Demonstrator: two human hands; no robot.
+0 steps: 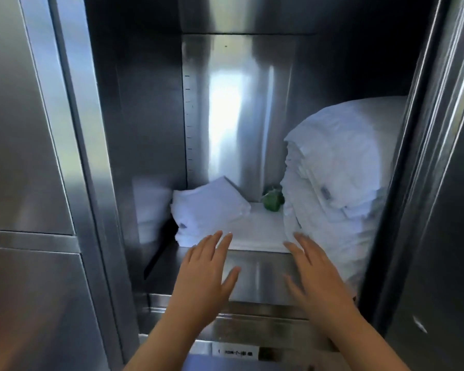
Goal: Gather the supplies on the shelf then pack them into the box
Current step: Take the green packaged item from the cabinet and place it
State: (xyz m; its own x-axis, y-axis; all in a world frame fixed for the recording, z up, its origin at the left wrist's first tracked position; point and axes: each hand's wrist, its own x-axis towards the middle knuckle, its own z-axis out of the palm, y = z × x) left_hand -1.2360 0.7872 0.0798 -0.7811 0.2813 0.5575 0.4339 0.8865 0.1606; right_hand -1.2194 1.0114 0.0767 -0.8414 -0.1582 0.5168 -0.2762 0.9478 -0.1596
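- Shelf (pixel 260 274): bare steel floor of an open steel cabinet (pixel 24 129); all places below are given relative to it.
- Small towel stack (pixel 209 210): white, folded; at the shelf's left rear, tilted, corner towards the back wall.
- Flat towel (pixel 257 231): white; lies mid-shelf, touching the small stack.
- Tall towel stack (pixel 338 183): white, folded; fills the shelf's right side, leaning left.
- Green object (pixel 273 200): at the shelf's back, just beside the tall stack; too blurred to identify.
- Left hand (pixel 204 274): above the shelf's front left; fingers straight, spread, holding nothing; fingertips at the small stack's front edge, contact not discernible.
- Right hand (pixel 316 274): above the shelf's front right; fingers straight, apart, holding nothing; fingertips at the tall stack's base.
- Label (pixel 236 352): below the shelf's front lip; text unreadable.
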